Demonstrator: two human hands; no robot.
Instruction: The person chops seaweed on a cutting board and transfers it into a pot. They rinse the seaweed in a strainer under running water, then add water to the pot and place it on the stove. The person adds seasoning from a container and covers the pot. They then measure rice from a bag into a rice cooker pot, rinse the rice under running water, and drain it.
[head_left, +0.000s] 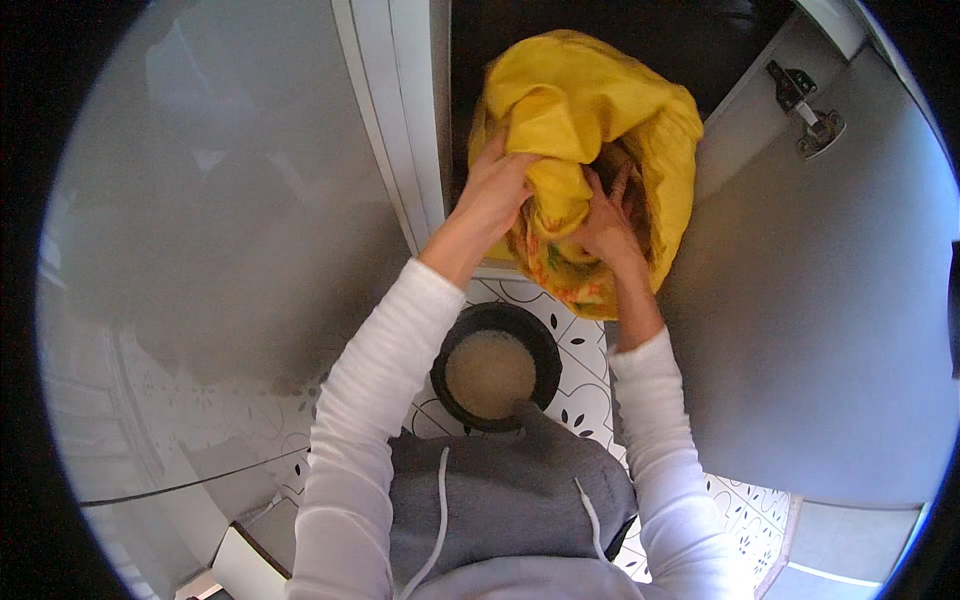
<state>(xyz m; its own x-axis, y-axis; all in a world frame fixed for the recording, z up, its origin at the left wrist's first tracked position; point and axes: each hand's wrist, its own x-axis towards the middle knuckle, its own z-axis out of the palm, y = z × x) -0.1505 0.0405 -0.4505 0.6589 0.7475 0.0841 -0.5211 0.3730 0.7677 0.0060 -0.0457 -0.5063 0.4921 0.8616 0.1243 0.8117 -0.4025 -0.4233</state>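
Note:
A large yellow sack (675, 187) with printed orange and green marks sits at the opening of a dark cupboard. My left hand (499, 184) grips the sack's folded rim on its left side. Inside the mouth of the sack is my right hand (611, 221), its fingers spread beside the folded part; the fingertips are partly in shadow, and the contents are hard to make out. Below the sack, a round black pot (551, 367) stands on the patterned floor between my arms, holding pale grains (491, 373) that look like rice.
An open cupboard door (795, 315) with a metal hinge (810, 112) stands on the right. A glossy grey cabinet front (225, 225) fills the left, with a white frame edge (401, 112) next to the opening. My legs are close to the pot.

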